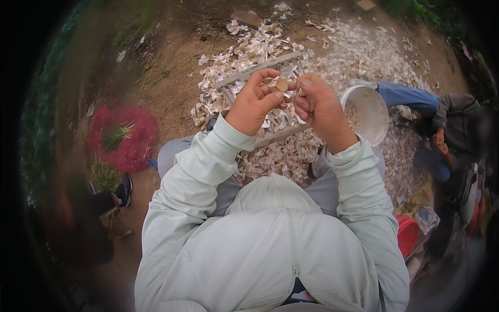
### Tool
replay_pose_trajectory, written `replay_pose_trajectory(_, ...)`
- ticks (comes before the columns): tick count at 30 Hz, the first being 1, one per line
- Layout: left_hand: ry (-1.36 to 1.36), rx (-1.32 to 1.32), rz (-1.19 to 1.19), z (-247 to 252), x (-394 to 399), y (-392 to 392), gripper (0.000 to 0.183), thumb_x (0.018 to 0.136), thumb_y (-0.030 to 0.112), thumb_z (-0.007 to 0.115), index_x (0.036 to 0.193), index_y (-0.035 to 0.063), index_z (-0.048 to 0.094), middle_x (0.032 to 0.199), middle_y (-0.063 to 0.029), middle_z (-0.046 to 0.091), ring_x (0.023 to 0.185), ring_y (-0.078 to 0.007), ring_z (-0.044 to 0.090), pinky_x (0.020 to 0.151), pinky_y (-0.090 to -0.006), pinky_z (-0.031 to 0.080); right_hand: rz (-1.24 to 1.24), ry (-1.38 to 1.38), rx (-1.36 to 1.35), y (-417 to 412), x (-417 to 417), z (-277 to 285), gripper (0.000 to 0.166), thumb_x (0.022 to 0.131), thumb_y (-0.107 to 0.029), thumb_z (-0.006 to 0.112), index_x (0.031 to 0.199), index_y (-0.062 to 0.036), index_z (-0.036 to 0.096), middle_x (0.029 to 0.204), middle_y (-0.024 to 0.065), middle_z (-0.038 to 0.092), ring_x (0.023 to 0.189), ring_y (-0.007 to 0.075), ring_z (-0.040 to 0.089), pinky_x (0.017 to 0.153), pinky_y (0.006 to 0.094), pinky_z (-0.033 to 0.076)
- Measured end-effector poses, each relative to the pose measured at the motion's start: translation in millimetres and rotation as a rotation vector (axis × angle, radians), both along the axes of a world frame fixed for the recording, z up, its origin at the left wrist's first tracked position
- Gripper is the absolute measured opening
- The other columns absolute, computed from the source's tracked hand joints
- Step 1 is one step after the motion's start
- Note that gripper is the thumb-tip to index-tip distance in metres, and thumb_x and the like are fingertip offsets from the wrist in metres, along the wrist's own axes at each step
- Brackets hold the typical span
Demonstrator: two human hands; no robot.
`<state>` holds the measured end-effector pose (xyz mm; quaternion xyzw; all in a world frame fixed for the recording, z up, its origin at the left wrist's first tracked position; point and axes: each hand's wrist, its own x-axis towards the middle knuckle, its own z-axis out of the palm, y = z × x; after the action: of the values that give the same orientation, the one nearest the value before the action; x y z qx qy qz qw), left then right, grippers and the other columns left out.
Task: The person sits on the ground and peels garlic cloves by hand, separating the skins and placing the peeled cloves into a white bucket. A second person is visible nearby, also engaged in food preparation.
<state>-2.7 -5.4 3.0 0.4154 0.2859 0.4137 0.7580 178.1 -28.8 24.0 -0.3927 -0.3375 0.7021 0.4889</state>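
Between the thumb and fingers of my left hand [257, 99] is a partly peeled garlic bulb [279, 85] with papery skin around it. My right hand [317, 105] is close beside it on the right, its fingers curled around small pale pieces that look like garlic cloves [311, 106]. Below both hands lies a slatted wooden frame [259, 70], strewn with garlic skins. A white bucket [377, 117] stands tilted in view just right of my right hand, with peeled cloves [352, 117] inside.
Garlic skins [362, 54] cover the ground ahead and between my legs. On the left lies a red mesh bag [144, 132] with green grass on it, near a person's dark shoe [124, 190]. Another person [456, 121] sits at the right, above a red container [407, 236].
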Motion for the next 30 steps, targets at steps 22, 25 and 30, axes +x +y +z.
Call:
replay_pose_trajectory(22,0.034,-0.042,-0.095,8.3,-18.9,2.5,0.034,0.087,0.013,0.067,0.117,0.0041,0.056,0.099,-0.0035,0.062,0.084,-0.0095,0.058,0.075,-0.0260,0.050,0.100,-0.236,-0.036,0.3,-13.8,10.2,0.024,0.085,-0.011,0.067,0.107,-0.0086,0.055,0.079,-0.0043,0.059,0.060,0.0015,0.050,0.050,0.0155,0.037)
replay_pose_trajectory(25,0.071,-0.011,-0.077,-4.7,-22.4,-0.5,0.032,0.088,0.013,0.066,0.116,0.0023,0.057,0.094,-0.0043,0.064,0.082,-0.0097,0.059,0.073,-0.0257,0.052,0.087,-0.267,0.016,-5.4,-22.9,4.2,0.026,0.086,-0.012,0.067,0.108,-0.0091,0.055,0.082,-0.0028,0.059,0.061,0.0017,0.050,0.049,0.0156,0.036)
replay_pose_trajectory(30,0.060,0.074,-0.106,-2.2,-4.8,3.6,0.026,0.086,0.009,0.064,0.110,0.0016,0.060,0.090,-0.0066,0.066,0.079,-0.0116,0.062,0.068,-0.0275,0.054,0.036,-0.188,0.084,-13.2,-19.7,1.5,0.030,0.089,-0.023,0.065,0.112,-0.0103,0.051,0.068,-0.0042,0.054,0.046,-0.0001,0.039,0.038,0.0150,0.025)
